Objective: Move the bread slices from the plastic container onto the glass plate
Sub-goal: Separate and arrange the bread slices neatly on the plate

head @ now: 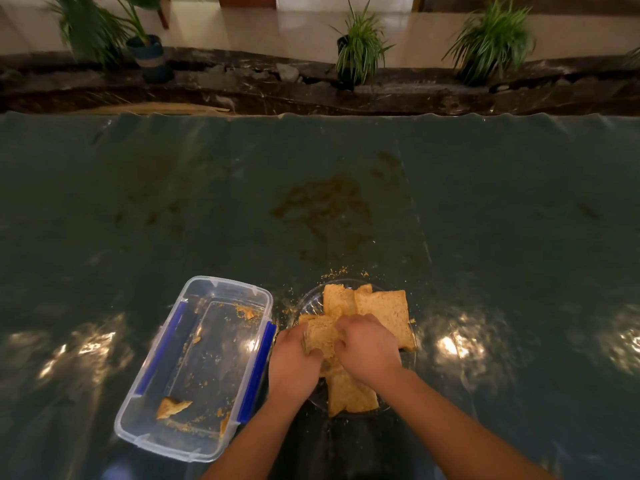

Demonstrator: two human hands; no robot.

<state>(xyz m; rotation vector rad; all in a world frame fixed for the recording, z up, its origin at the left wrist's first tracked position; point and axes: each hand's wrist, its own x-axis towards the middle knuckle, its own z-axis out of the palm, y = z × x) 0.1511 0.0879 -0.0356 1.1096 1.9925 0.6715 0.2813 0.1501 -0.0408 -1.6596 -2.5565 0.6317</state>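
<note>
A bread slice (320, 336) is gripped from both sides above the glass plate (306, 306); the left hand (294, 362) closes its fingers on the slice's left edge and the right hand (369, 348) pinches its right edge; more bread slices (382, 311) lie overlapping on the plate, some at its far side, one at its right rim and one at the near side (351, 394) under the wrists; just left of the plate sits the clear plastic container (194, 368) with blue clips on its long sides, open, holding only a torn bread piece (172, 407) near its near end and scattered crumbs; more crumbs (334, 273) lie on the dark green table cover (207, 202) just beyond the plate; far off, past the table's edge, potted plants (360, 46) stand along a dark stone ledge
</note>
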